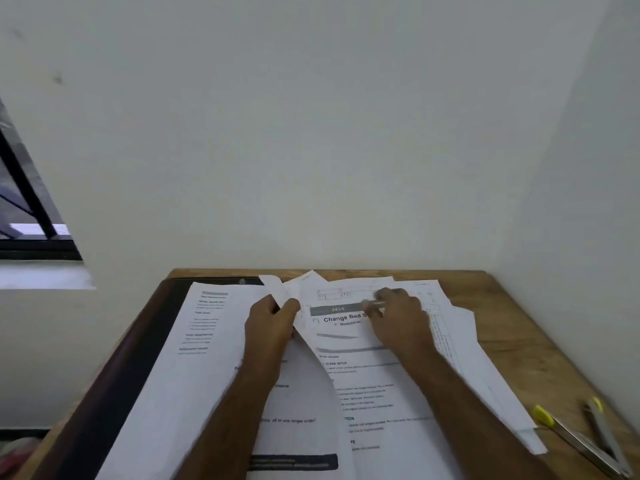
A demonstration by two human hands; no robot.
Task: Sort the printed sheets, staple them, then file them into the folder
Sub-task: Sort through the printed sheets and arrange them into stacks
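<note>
Printed sheets (374,382) are spread loose across the desk (512,341), near to far | curled sheet edge (284,292) is pinched by left hand (273,323) fingers | right hand (398,313) fingers rest flat, pinning top page | sorting judged underway; pages should be lifted singly, stack held steady | stapler (588,438) lies near right
</note>
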